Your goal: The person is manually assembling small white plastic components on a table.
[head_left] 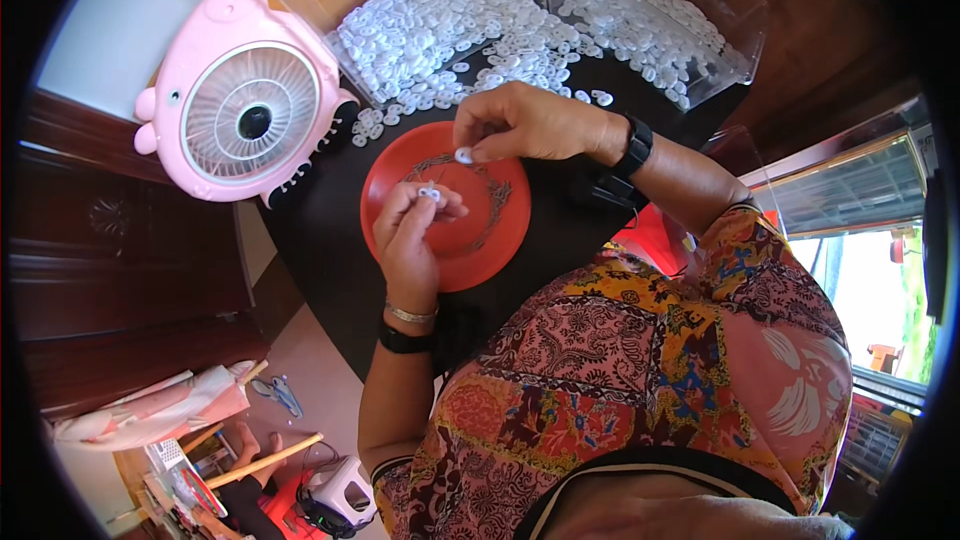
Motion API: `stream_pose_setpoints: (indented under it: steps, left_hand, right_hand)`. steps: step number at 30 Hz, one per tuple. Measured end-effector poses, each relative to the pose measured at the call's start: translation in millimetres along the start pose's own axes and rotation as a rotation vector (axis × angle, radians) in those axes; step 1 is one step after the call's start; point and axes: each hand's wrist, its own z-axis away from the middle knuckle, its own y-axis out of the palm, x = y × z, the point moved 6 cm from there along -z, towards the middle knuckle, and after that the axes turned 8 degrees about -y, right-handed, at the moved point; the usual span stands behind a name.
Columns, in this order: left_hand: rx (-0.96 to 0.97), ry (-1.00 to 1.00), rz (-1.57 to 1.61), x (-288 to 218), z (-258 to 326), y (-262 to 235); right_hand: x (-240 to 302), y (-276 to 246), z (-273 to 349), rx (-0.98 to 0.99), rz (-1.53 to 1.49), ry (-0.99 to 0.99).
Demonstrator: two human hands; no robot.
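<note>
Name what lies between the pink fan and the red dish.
In the head view, black tabletop lies between the pink fan and red dish, with small white pieces toward the far end.

Daylight glares white through the right-hand window (862, 285) — edges bend, corners fall black.

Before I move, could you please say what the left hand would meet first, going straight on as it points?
The left hand would probably meet the right hand or the small white piece it pinches, though depth is unclear from this one view.
</note>
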Motion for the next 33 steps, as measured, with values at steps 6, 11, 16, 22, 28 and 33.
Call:
stream_pose_setpoints:
  steps: [6,11,16,22,28,33]
  left_hand:
    - [0.057,0.054,0.108,0,-2,-8]
    - [0.041,0.066,0.319,2,-6,-18]
    - [0.074,0.029,0.374,3,-6,-15]
    - [0.029,0.003,0.287,3,-7,-16]
    - [-0.137,-0.045,0.002,9,-4,-17]
    - [-0.146,-0.036,-0.027,9,-4,-18]
  right_hand:
    - [13,34,-22,0.054,-0.182,-0.178]
    - [23,39,-25,0.102,-0.129,-0.272]
    - [10,40,-26,0.056,-0.169,-0.284]
    - [-13,34,-28,-0.066,-0.334,-0.067]
    - [-28,34,-26,-0.131,-0.597,0.138]
    - [-23,33,-25,-0.131,-0.56,0.085]
